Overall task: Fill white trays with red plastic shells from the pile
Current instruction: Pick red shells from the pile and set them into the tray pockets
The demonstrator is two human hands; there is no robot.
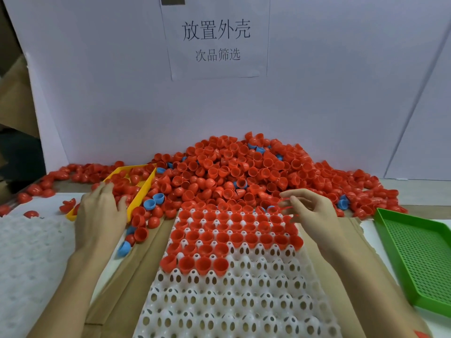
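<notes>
Head view: the left hand (101,211) lies spread, palm down, on red shells at the yellow perforated plastic tray (144,189). The white moulded plastic tray (234,296) sits centre-desk, its far rows filled, below the pile of red plastic shells (244,167). The right hand (310,211) hovers half-curled; whether it holds anything, I cannot tell. A green perforated plastic tray (419,257) lies rightmost.

I read this as a small factory sorting bench, manual assembly-line type. A printed paper sign (216,40) with Chinese characters is taped on a plain white backboard (317,93) at the far side. A bulk pile of red plastic shells (244,172) sits against it. Perforated sorting trays, yellow tray (141,196) left, green tray (415,254) right. Cardboard sheet (146,250) covers the bench; cartons (14,101) far left.
</notes>
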